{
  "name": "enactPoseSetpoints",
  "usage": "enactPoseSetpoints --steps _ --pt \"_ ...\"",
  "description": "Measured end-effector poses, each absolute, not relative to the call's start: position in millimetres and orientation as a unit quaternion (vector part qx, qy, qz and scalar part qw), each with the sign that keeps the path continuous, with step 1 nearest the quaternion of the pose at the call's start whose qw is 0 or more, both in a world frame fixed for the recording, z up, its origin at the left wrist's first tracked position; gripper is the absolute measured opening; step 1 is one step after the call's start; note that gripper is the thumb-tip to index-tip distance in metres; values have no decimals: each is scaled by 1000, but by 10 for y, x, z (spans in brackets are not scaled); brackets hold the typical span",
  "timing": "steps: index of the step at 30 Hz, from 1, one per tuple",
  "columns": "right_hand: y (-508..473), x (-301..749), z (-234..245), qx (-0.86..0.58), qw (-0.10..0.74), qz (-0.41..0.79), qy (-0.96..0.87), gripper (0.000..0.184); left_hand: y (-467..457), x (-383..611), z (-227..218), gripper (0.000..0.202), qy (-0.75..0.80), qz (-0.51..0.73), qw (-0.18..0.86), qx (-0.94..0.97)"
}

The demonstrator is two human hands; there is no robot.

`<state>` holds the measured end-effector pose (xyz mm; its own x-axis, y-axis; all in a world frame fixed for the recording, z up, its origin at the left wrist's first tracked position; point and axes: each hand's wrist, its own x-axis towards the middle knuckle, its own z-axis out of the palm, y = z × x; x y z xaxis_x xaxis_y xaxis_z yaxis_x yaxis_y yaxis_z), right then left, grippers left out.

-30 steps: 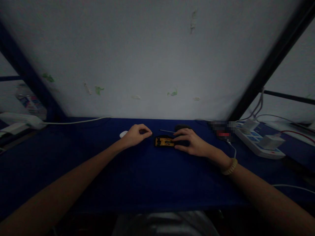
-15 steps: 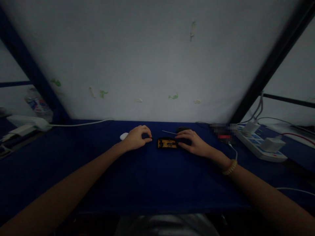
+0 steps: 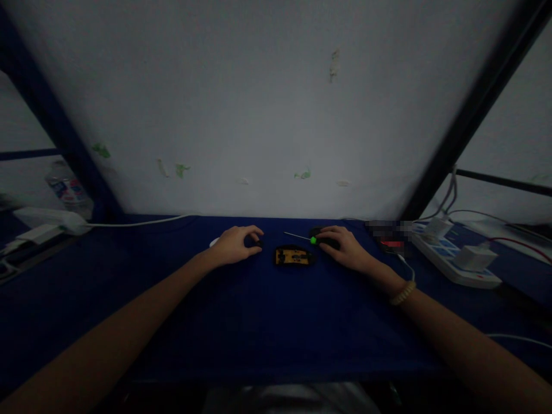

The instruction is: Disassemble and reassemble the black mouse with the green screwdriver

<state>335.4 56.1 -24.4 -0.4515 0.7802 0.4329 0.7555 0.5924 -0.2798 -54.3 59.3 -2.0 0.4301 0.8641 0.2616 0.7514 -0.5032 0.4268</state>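
Note:
A small yellow circuit board in a black shell (image 3: 292, 256) lies on the dark blue table (image 3: 267, 322) between my hands. My right hand (image 3: 345, 246) is curled over the black handle of a screwdriver (image 3: 309, 238), whose green collar and thin metal shaft point left. My left hand (image 3: 235, 244) rests left of the board, fingers curled round a small dark part (image 3: 255, 242) I cannot make out. A white oval piece (image 3: 214, 242) peeks out behind that hand.
A white power strip (image 3: 455, 257) with plugged adapters and cables sits at the right. A red and black item (image 3: 391, 244) lies near it. Another white strip with a cable (image 3: 52, 220) and a plastic bottle (image 3: 66, 190) are at the left. A white wall stands behind.
My right hand has left the circuit board and moved back onto the screwdriver handle. My left hand shifted a little toward the wall. The view tilted down slightly.

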Motion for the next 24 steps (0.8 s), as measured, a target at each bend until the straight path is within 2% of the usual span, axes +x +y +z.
enactPoseSetpoints --steps 4,10,24 --pt "573 3378 -229 -475 255 13 -842 33 619 -592 -14 39 466 200 126 852" --pt "576 3385 -209 -506 239 8 -829 45 659 -674 18 51 445 176 123 869" --pt "566 3413 -192 -529 186 19 -828 52 669 -721 49 32 425 166 86 886"
